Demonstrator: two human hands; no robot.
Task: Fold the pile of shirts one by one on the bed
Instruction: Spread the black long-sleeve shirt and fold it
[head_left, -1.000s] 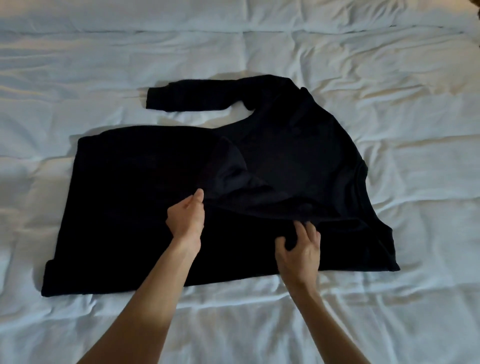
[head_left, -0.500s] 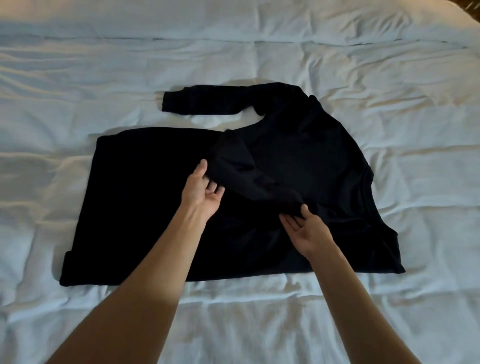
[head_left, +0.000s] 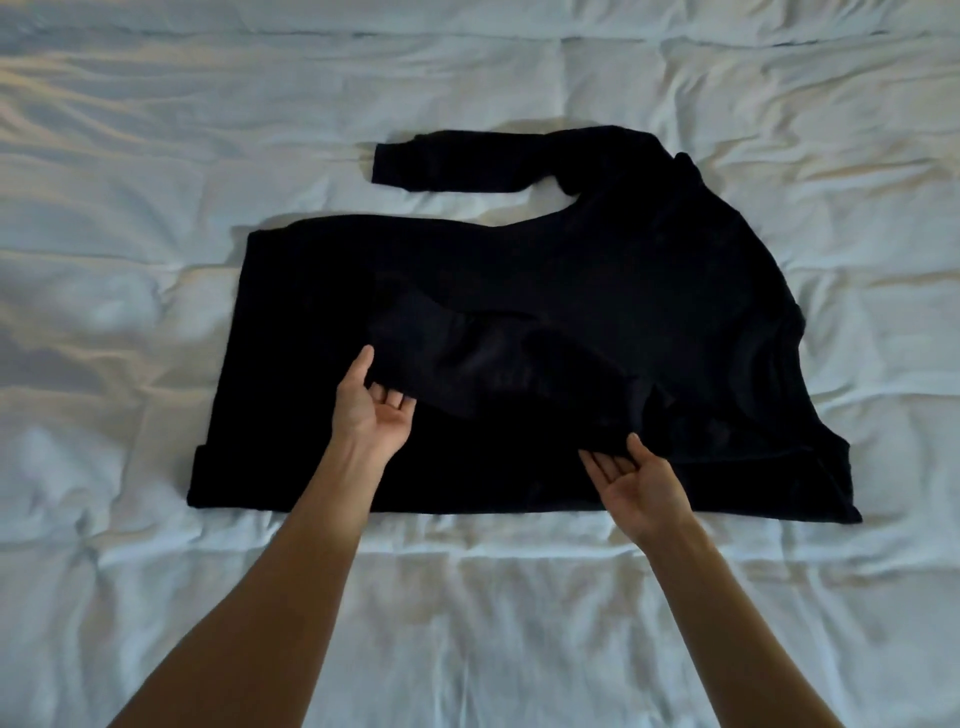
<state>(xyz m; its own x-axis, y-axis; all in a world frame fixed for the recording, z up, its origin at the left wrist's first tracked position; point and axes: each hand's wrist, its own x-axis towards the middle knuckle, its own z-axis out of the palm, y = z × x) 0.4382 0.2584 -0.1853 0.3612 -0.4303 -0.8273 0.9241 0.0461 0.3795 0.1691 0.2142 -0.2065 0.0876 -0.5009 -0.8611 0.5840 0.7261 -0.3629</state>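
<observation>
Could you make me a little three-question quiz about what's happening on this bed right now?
1. True or false: the far sleeve lies flat on the white bedding.
2. What is the left hand holding? A) a pillow B) the near sleeve C) nothing
3. Fill in: the black shirt has its neckline toward the ____ of the picture.

Key: 1 true; 2 B; 3 right. The right hand pinches the same sleeve.

The shirt (head_left: 597, 291) is plain black all over, with no print or pattern. The bed (head_left: 156, 156) under it wears a plain white sheet, crumpled, shaded pale blue-grey.
</observation>
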